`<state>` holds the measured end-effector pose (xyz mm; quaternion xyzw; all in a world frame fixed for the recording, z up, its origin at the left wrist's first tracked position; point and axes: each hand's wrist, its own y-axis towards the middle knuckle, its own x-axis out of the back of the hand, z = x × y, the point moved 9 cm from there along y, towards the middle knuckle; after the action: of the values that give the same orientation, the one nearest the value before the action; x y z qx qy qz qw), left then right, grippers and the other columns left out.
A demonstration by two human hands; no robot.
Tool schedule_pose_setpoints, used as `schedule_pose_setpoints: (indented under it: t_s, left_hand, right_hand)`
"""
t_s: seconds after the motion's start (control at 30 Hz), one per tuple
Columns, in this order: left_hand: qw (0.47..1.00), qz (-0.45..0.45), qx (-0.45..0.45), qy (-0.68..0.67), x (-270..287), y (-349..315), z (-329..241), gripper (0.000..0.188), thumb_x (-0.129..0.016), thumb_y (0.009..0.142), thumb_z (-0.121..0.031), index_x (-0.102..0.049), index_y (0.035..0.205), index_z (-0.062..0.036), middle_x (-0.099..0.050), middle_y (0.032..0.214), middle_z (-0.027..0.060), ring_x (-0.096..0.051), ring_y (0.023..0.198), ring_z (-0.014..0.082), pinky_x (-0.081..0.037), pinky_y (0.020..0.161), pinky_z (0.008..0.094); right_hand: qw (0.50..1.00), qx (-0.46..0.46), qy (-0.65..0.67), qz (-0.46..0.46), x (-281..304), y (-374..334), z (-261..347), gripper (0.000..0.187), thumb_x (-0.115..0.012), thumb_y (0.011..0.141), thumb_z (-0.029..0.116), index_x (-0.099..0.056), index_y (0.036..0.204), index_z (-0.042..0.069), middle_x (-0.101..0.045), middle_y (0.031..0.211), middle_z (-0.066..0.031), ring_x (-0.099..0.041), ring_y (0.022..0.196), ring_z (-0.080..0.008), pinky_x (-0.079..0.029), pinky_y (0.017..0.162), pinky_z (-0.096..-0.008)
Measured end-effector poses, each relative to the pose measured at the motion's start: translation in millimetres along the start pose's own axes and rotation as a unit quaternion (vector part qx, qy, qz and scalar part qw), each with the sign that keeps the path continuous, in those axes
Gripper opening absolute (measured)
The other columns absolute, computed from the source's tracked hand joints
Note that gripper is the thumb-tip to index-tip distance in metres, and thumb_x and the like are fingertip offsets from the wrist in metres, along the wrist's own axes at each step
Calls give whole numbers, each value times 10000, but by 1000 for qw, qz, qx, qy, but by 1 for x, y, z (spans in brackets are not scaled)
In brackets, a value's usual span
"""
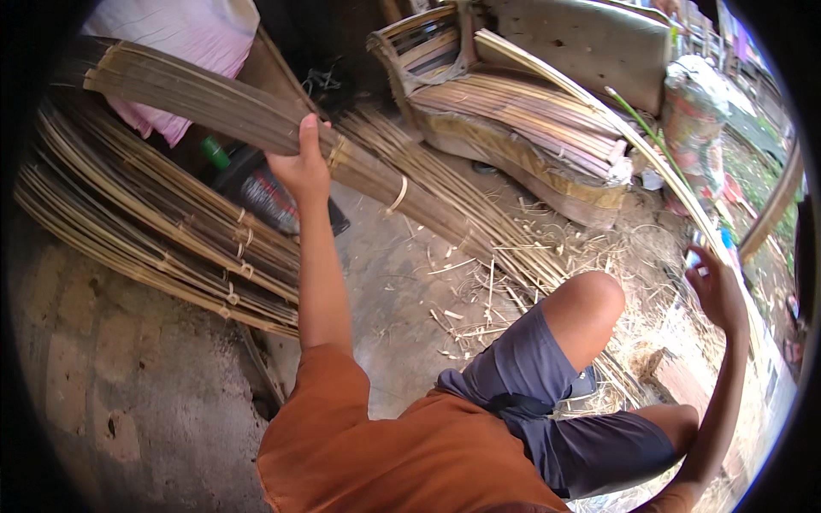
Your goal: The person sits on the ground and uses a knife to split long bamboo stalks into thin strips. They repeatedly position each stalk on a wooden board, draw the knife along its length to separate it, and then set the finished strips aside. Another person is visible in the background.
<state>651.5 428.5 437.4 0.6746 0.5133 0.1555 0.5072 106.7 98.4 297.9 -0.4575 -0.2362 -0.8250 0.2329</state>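
Observation:
My left hand [301, 167] is closed round the lower edge of a long bundle of flat brown slats [201, 94], with the thumb upright against it. Pale ties [398, 195] circle this bundle, which slants from the upper left down toward the middle of the floor. Off to the right, my right hand [717, 286] is raised with bent fingers held apart. Nothing shows between them. Close beside that hand runs a long pale bamboo strip [590, 96], which leans across the bench; whether they touch I cannot tell.
More tied bundles [171, 231] lie at the left. Thin sticks [445, 179] spread over the floor among shavings [599, 239]. A worn bench [513, 111] bears bamboo pieces. Beside it stands a stuffed sack [694, 128]. A brick [676, 376] lies near my bent knee.

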Motion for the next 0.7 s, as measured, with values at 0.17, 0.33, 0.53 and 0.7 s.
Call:
schedule_pose_setpoints:
  t_s: [0.17,0.33,0.53,0.7]
  left_hand:
    - [980,-77,-59,174,-18,-1,6,661,-732,880,-209,-357,1346,74,-583,1192,289,-612,1061,375,-485,936,444]
    - [944,-156,-11,290,10,-24,-1,740,-703,889,-236,-283,1420,63,-528,1279,335,-546,1179,468,-427,1007,480]
    - [951,-140,-40,273,22,-85,38,745,-608,940,-126,-148,1502,44,-375,1439,297,-430,1320,412,-351,1089,437]
    - [975,-86,8,207,-30,-114,42,736,-569,952,-115,-120,1508,64,-268,1507,322,-302,1409,429,-238,1160,448]
  right_hand:
    - [982,146,74,-90,41,0,122,415,-642,938,169,-577,1328,42,-665,971,-170,-653,806,-261,-508,750,-353]
    - [978,184,84,-56,26,-4,150,414,-660,917,136,-588,1312,35,-659,947,-153,-633,809,-245,-497,770,-355]
    - [976,212,55,-6,-3,27,146,419,-691,897,138,-593,1284,12,-679,980,-172,-649,750,-254,-519,689,-354]
    - [952,272,131,-59,3,37,207,442,-679,899,154,-573,1301,5,-670,995,-217,-688,856,-291,-542,765,-389]
